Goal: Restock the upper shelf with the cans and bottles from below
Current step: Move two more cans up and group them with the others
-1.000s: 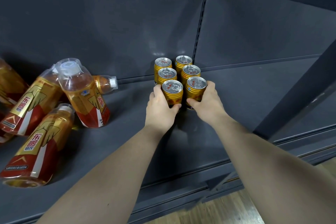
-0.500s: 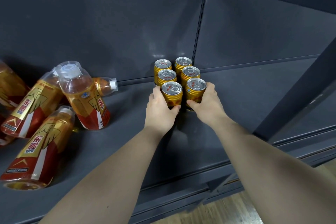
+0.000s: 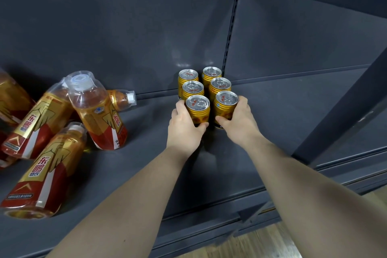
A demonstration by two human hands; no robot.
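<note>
Fingers (image 3: 179, 109) of the left hand (image 3: 184, 132) curl round the front-left can (image 3: 198, 111); the right hand (image 3: 240, 125) grips the front-right can (image 3: 226, 107). Both stand upright on the grey shelf (image 3: 282, 111), close against four more cans (image 3: 192, 89) behind, in two rows. Bottles (image 3: 96, 111) lie jumbled well to the left.

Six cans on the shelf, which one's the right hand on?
The front can of the right-hand column, nearest the person; the right hand grips its side. The left hand holds the front-left can.

Head camera, looking forward and down, close over shelf (image 3: 261, 115)
</note>
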